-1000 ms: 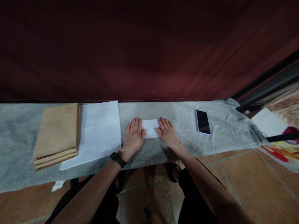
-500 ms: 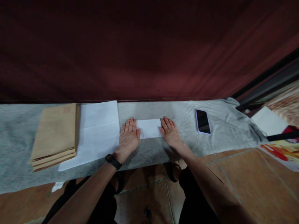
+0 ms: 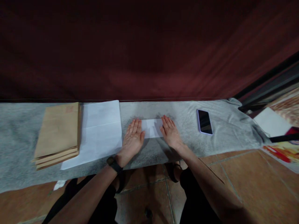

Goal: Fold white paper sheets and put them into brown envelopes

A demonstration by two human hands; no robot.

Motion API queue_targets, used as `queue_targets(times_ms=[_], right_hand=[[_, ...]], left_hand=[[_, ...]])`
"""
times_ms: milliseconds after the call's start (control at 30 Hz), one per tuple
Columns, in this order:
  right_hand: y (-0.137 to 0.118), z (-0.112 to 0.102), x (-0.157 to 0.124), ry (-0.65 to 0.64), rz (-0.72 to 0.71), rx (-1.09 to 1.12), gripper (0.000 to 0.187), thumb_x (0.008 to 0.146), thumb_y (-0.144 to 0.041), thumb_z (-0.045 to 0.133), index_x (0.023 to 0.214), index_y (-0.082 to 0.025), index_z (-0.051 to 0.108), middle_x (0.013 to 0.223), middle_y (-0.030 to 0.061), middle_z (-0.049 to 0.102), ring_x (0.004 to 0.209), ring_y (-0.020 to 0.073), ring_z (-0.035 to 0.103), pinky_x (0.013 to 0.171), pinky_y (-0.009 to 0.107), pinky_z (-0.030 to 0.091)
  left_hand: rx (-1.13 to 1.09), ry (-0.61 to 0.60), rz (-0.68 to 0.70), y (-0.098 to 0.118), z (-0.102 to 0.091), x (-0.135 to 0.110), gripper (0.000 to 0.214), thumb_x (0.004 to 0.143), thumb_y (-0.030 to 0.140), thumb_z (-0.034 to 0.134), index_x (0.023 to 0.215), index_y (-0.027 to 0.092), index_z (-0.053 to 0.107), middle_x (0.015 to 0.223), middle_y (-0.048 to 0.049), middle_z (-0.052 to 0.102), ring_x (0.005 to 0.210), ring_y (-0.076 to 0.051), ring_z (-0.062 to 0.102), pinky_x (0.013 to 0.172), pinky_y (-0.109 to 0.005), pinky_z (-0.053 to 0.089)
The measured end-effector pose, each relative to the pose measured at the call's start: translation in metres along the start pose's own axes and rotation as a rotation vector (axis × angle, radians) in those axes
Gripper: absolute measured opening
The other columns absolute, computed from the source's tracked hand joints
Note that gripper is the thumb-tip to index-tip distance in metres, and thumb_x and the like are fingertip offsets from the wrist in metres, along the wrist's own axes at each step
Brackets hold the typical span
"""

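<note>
A white, oblong paper (image 3: pixel 151 128) is observed lying flat between the left hand (image 3: pixel 134 137) and right hand (image 3: pixel 171 133), both held palm-down and unclenched at its ends.

Paper strip (image 3: pixel 152 128) is wht, envelopes (image 3: pixel 59 130) brn, cloth (image 3: pixel 229 124) mottled gry, phone (image 3: pixel 205 122) blk, lilac-edged, drape (image 3: pixel 149 56) dk red.
</note>
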State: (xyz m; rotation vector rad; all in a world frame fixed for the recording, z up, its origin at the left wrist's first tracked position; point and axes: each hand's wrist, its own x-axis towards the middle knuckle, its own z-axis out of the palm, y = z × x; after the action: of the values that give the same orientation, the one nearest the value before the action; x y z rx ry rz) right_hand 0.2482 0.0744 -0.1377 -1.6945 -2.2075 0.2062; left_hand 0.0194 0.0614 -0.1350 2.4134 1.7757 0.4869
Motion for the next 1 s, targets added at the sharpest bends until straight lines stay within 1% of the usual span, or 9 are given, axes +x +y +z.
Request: queue_targets(times_ms=[67,133,200,267,433,633,800,1000], right_hand=[[-0.012,0.001,-0.003,-0.026,-0.079,0.032,0.059,0.108,-0.039,0.029,0.161,-0.013,0.032,0.166,0.0124,0.033,0.156,0.0255,0.026,0.127,0.051,0.026],[-0.024,0.002,-0.009,-0.056,-0.160,0.049,0.060,0.108,-0.042,0.031,0.160,-0.011,0.034,0.167,0.0116,0.032,0.157,0.0243,0.025,0.128,0.047,0.025],[-0.033,0.004,-0.014,-0.074,-0.212,0.054,0.060,0.108,-0.042,0.032,0.159,-0.010,0.036,0.167,0.0109,0.031,0.157,0.0231,0.024,0.129,0.044,0.024],[-0.037,0.006,-0.019,-0.084,-0.232,0.051,0.060,0.108,-0.042,0.032,0.158,-0.010,0.037,0.167,0.0108,0.032,0.157,0.0222,0.025,0.129,0.043,0.023],[-0.036,0.012,-0.025,-0.088,-0.210,0.020,0.060,0.108,-0.043,0.036,0.158,-0.011,0.037,0.166,0.0123,0.034,0.156,0.0231,0.027,0.129,0.046,0.024],[-0.032,0.012,-0.026,-0.110,-0.185,-0.047,0.059,0.108,-0.042,0.036,0.159,-0.014,0.036,0.167,0.0106,0.031,0.156,0.0230,0.027,0.129,0.046,0.022],[-0.027,0.013,-0.027,-0.100,-0.144,-0.076,0.061,0.108,-0.044,0.036,0.160,-0.013,0.033,0.168,0.0108,0.029,0.157,0.0232,0.025,0.129,0.046,0.021],[-0.020,0.013,-0.024,-0.079,-0.094,-0.090,0.062,0.108,-0.045,0.035,0.160,-0.012,0.033,0.167,0.0124,0.030,0.156,0.0257,0.027,0.128,0.047,0.021]], left_hand=[[-0.037,-0.007,0.088,0.009,0.000,-0.005,0.062,0.104,0.033,0.030,0.158,0.002,0.031,0.166,-0.0197,0.032,0.157,-0.029,0.022,0.128,-0.051,0.026],[-0.066,-0.003,0.158,0.017,0.002,-0.011,0.061,0.104,0.032,0.031,0.159,0.005,0.030,0.166,-0.0183,0.032,0.158,-0.028,0.021,0.128,-0.051,0.028],[-0.087,-0.005,0.201,0.022,0.005,-0.016,0.060,0.103,0.027,0.031,0.159,0.005,0.028,0.167,-0.0177,0.031,0.158,-0.027,0.019,0.127,-0.050,0.029],[-0.089,-0.016,0.218,0.025,0.008,-0.020,0.061,0.102,0.023,0.031,0.159,0.004,0.027,0.167,-0.0181,0.030,0.158,-0.026,0.018,0.128,-0.049,0.029],[-0.021,-0.031,0.224,0.023,0.014,-0.025,0.061,0.101,0.023,0.033,0.158,0.004,0.030,0.166,-0.0183,0.033,0.158,-0.026,0.020,0.128,-0.048,0.028],[0.016,-0.032,0.213,0.022,0.017,-0.025,0.060,0.101,0.026,0.035,0.157,0.004,0.033,0.165,-0.0185,0.033,0.157,-0.027,0.022,0.128,-0.048,0.027],[0.000,-0.007,0.182,0.020,0.014,-0.025,0.062,0.103,0.036,0.035,0.157,0.005,0.033,0.165,-0.0195,0.033,0.157,-0.029,0.023,0.127,-0.050,0.028],[0.003,0.005,0.113,0.016,0.010,-0.021,0.063,0.103,0.036,0.032,0.157,0.003,0.033,0.165,-0.0207,0.032,0.157,-0.029,0.023,0.127,-0.051,0.027]])
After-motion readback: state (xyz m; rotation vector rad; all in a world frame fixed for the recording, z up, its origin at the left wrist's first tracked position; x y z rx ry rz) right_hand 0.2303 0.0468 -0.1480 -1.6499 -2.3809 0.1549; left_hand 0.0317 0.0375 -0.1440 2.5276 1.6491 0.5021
